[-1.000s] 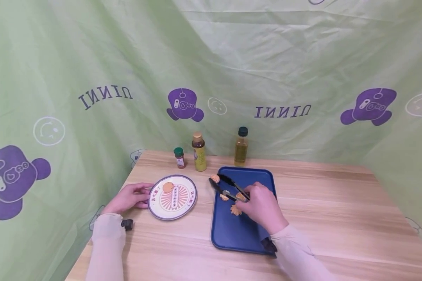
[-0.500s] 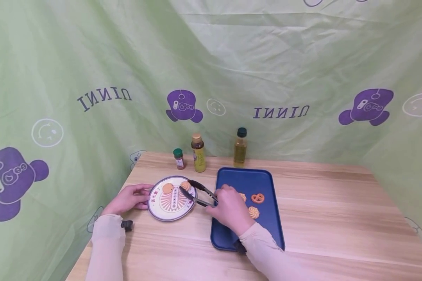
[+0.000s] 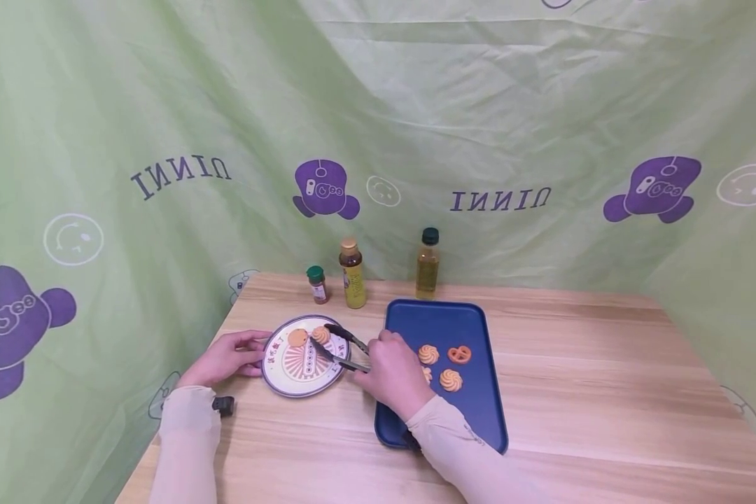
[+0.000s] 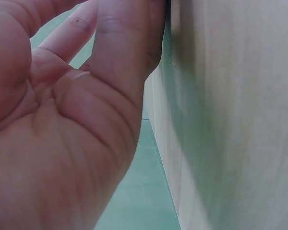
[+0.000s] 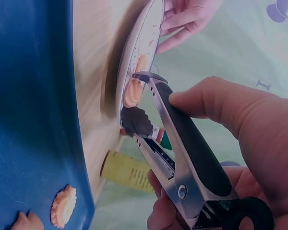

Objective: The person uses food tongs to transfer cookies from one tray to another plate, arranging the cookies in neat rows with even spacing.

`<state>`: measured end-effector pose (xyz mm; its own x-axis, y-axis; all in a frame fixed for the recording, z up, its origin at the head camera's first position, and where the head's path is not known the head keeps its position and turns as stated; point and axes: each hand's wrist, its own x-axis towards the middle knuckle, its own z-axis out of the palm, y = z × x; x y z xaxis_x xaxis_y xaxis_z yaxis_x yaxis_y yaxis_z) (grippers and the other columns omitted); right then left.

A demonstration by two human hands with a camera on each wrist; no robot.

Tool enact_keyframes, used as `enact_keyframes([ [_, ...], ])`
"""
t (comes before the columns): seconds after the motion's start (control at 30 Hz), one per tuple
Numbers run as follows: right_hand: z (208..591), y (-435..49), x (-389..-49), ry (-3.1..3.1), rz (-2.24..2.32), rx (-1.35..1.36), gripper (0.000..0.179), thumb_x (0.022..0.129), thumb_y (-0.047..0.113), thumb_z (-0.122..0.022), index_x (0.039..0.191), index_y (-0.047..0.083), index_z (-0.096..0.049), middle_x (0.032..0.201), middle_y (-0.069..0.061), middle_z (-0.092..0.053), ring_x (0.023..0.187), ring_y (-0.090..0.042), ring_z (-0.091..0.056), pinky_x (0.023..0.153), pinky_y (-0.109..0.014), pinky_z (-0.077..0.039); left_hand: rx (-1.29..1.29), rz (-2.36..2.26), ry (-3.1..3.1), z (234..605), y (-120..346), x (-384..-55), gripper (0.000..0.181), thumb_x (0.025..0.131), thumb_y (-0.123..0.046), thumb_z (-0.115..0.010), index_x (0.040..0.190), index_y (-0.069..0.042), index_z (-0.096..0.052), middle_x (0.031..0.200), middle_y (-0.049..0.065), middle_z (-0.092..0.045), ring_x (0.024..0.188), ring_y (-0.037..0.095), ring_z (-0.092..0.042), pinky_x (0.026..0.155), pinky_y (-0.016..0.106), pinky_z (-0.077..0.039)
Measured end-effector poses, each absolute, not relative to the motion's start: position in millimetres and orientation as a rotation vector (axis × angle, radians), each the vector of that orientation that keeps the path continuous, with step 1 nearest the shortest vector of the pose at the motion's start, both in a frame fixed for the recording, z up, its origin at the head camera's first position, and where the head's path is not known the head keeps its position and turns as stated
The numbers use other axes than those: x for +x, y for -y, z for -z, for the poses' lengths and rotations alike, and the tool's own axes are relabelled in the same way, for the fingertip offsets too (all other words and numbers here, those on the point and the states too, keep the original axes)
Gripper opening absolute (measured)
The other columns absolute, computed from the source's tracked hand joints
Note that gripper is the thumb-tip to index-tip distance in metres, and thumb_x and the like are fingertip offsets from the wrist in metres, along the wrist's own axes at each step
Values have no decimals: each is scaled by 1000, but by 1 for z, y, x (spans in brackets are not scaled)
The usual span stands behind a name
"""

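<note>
My left hand (image 3: 229,357) holds the left rim of a round white plate (image 3: 285,376) with red print and a dark blue edge. A plain round cookie (image 3: 298,338) lies on the plate. With my right hand (image 3: 393,374) I grip black-and-steel kitchen tongs (image 5: 189,143), thumb along one dark handle. The tong tips stand on either side of a swirled cookie (image 3: 320,335), over the plate's upper right part next to the round cookie. In the left wrist view, the left palm fills much of the picture, and the plate is mostly hidden.
The blue tray (image 3: 488,413) lies right of the plate, bearing a pretzel (image 3: 459,354) and several cookies, one partly hidden by the right hand. Behind stand a green-capped jar (image 3: 318,285), a yellow-labelled bottle (image 3: 354,283) and an oil bottle (image 3: 427,269), before a green curtain.
My right hand has carried the swirled cookie in the tongs leftward from over the tray to the plate, beside the round cookie. The left hand has stayed at the plate's rim.
</note>
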<state>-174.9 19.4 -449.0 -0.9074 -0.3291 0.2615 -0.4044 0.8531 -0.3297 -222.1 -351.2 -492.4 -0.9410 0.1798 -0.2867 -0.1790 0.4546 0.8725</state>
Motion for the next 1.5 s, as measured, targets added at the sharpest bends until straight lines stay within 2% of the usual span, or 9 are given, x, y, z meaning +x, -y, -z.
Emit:
enact_keyframes([
  [0.43, 447, -11, -173, 2814, -455, 574, 39, 81, 38, -96, 80, 5, -75, 86, -8, -65, 76, -23, -56, 59, -35, -56, 16, -1476, -2374, 491, 351, -221, 58, 109, 2, -66, 164, 9, -47, 129, 26, -64, 95, 18, -78, 86, 35, -76],
  [0.8, 446, -15, -170, 2862, -504, 560, 43, 83, 40, -96, 80, 5, -73, 85, -6, -60, 75, -21, -52, 56, -30, -48, 0, -1481, -2370, 491, 351, -222, 56, 109, 2, -66, 162, 7, -50, 128, 24, -64, 95, 17, -78, 87, 35, -76],
  [1.03, 442, -25, -164, 2815, -513, 572, 39, 79, 37, -96, 77, 7, -71, 82, -4, -60, 74, -21, -54, 59, -30, -49, 25, -1507, -2345, 490, 350, -220, 56, 109, 3, -65, 162, 11, -48, 128, 26, -63, 95, 18, -77, 87, 35, -76],
  [1.33, 427, -43, -151, 2768, -521, 611, 35, 79, 33, -94, 88, 4, -78, 86, -5, -64, 75, -19, -53, 58, -28, -50, 17, -1502, -2359, 491, 352, -221, 57, 109, 2, -66, 163, 10, -47, 133, 29, -64, 96, 18, -78, 86, 35, -76],
  [1.5, 420, -58, -141, 2753, -543, 604, 35, 78, 30, -95, 95, 2, -81, 89, -5, -68, 76, -18, -53, 60, -26, -51, 7, -1497, -2355, 491, 351, -221, 58, 109, 2, -66, 163, 9, -48, 130, 27, -64, 95, 18, -78, 86, 35, -76],
])
